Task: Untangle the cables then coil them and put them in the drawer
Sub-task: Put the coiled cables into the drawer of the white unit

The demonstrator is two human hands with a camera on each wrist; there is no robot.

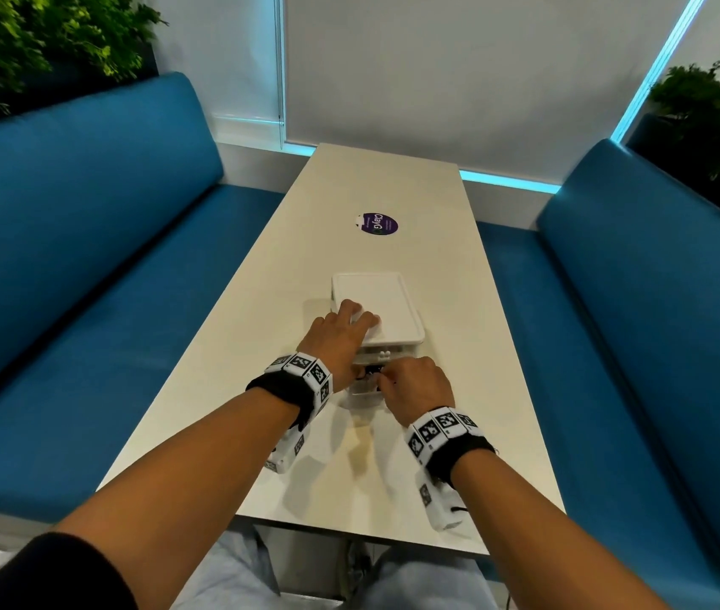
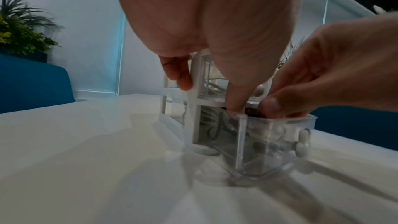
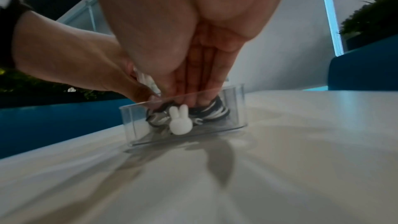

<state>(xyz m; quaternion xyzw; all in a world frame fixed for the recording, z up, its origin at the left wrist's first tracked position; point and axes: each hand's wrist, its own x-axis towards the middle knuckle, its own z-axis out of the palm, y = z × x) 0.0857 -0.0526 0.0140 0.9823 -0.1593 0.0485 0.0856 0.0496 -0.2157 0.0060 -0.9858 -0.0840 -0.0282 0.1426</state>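
The long cream-white rectangular table (image 1: 393, 191) runs between two blue upholstered benches (image 1: 76, 266), with leafy green plants (image 1: 19, 41) behind them. A round purple sticker (image 1: 376, 224) lies on the table beyond the work area.

The small white-framed plastic drawer unit (image 1: 375, 301) stands mid-table. Its lower clear plastic drawer (image 3: 234, 106) is pulled out toward the person; a white rabbit-shaped knob (image 3: 180, 122) sits on the drawer's front wall.

The left hand (image 1: 340, 336) rests on the near left corner of the unit's flat top, fingers spread over the lid, while its thumb (image 2: 234, 98) reaches down to the open drawer's rim. The left grip is relaxed and holds nothing.

The right hand (image 1: 415, 385) is over the open drawer, its fingers (image 3: 193, 91) pointing down into it, close together, touching the coiled black-and-white cables (image 3: 211, 111). Whether this grip pinches the coil or only presses on it cannot be told.

The cables lie inside the pulled-out lower drawer, behind the knob. The upper drawer (image 2: 213, 81) is closed; pale cable-like contents show dimly through its wall.
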